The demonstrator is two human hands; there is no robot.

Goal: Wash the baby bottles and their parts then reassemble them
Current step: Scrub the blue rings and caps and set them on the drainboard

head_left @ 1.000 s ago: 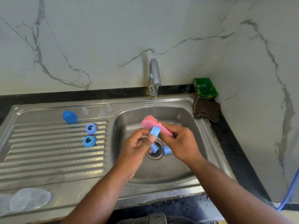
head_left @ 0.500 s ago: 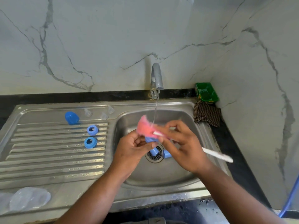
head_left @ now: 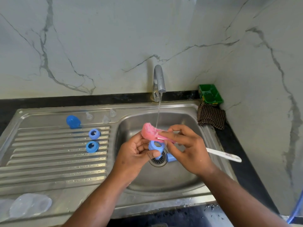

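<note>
Grip of left hand point(head_left: 133, 155) on blue ring point(head_left: 156, 146); blue cap point(head_left: 171, 157) in sink point(head_left: 180, 181)

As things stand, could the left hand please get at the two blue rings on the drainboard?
Probably, once freed: nothing stands between the left hand and the drainboard rings, but it grips another blue ring over the basin.

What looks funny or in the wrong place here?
One blue piece lies down in the sink beside the drain, while two blue rings sit neatly on the drainboard. The left hand holds another ring and the right hand the pink sponge brush. Nothing looks spilled or broken.
</note>
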